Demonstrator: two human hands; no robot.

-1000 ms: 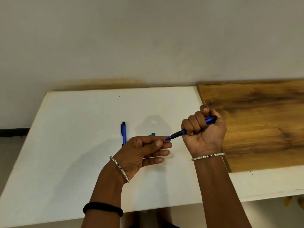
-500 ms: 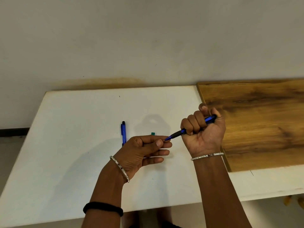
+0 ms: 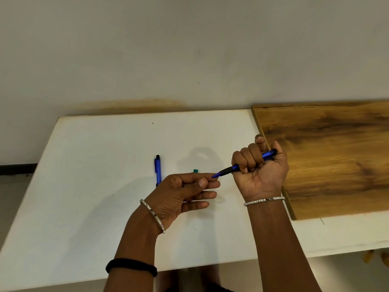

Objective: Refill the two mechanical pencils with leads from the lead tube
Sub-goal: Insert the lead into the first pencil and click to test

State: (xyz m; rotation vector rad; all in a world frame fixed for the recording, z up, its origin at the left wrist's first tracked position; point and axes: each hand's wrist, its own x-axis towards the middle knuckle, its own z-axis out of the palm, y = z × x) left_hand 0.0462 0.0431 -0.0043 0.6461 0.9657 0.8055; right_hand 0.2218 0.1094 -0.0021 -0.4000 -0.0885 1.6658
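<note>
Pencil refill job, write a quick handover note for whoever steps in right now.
Right hand: fist shut around one blue pencil, tip aimed left.
Left hand: thumb and forefinger pinched at that tip; any lead there is too thin to make out.
Second pencil: lying untouched on the white table, beyond the left hand.
Small green piece on the table behind the left fingers, possibly part of the lead tube; the rest is hidden.
Done: unclear, nothing confirms a refill.
Left: finish the held pencil, then refill the second.
</note>
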